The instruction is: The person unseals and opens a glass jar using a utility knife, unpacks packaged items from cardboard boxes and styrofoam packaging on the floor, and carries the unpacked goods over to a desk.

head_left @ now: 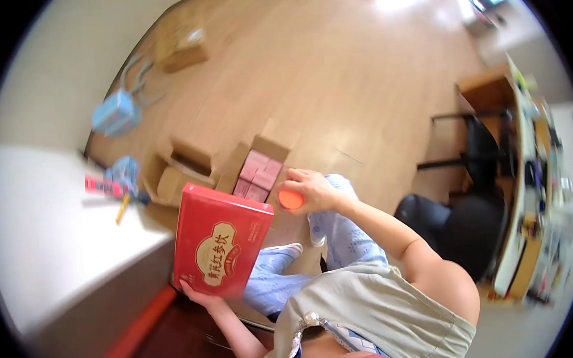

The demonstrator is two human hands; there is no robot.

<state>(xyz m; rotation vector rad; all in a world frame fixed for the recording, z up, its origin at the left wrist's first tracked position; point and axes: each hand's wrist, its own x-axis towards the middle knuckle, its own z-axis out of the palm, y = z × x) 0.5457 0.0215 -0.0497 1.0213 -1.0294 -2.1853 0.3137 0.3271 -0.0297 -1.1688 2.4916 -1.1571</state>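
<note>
My left hand (200,296) grips the lower edge of a flat red gift box (222,241) with gold and dark lettering on its face. The box is tilted, its printed side up toward me. My right hand (312,189) is closed around an orange object with a round end (291,199); the rest of it is hidden by the fingers. Just beyond both hands, an open cardboard carton (272,146) holds several pink boxes (260,170). The red box covers part of this carton.
On the white table (36,224) at left lie a pink item (103,186), a yellow pen-like item (122,209) and crumpled blue plastic (124,171). Another open carton (170,178) stands nearby. A light-blue box (116,114) and cardboard box (182,45) are farther off. Black chairs (470,218) and a cluttered desk (522,231) stand right.
</note>
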